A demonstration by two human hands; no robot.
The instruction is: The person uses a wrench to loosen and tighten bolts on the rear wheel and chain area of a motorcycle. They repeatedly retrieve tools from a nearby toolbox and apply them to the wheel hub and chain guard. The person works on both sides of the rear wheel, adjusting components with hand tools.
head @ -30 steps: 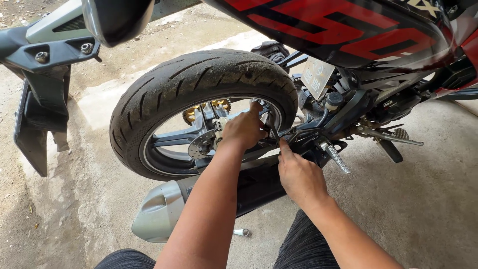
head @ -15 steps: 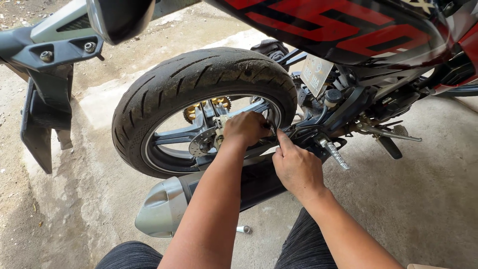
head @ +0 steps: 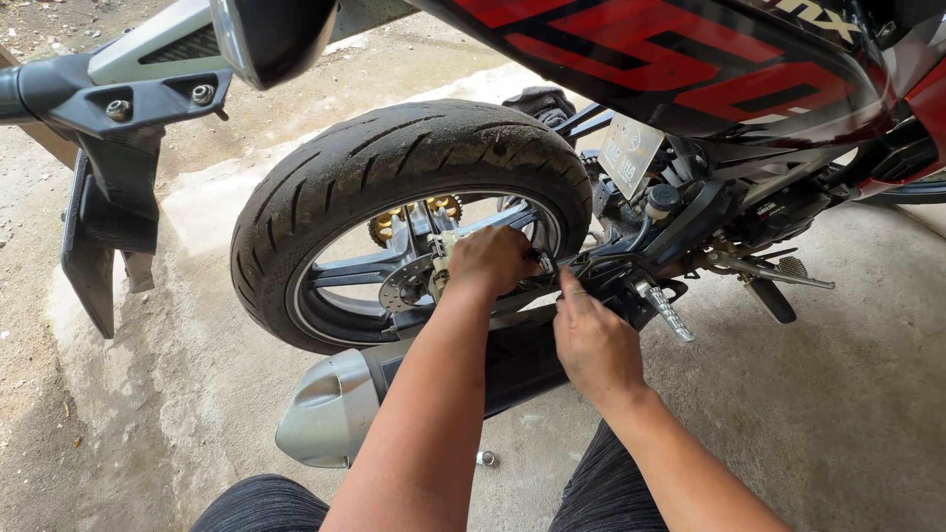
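Your left hand (head: 490, 258) has its fingers curled shut around something small at the rear wheel hub; whether it is a tool or a fitting is hidden under your knuckles. Your right hand (head: 591, 340) sits just beside it, fingers (head: 570, 288) extended and pinched toward the same spot on the swingarm (head: 601, 266), though you cannot tell from here whether they grip anything. Both hands meet at the axle area, just beside the brake disc (head: 406, 288) and inside the rim of the rear tyre (head: 394, 167).

Below your forearms runs the grey-tipped exhaust (head: 330, 409), and a small metal piece (head: 485, 458) lies loose on the concrete floor (head: 838, 414) near your knee. The ribbed footpeg (head: 665, 307) juts out close to your right wrist.

Risks as I judge them: if the left grip slips, your knuckles would likely strike the disc edge or spokes. A sudden release could also drive your right wrist into the footpeg. The loose piece on the floor could roll away or be kicked under the exhaust
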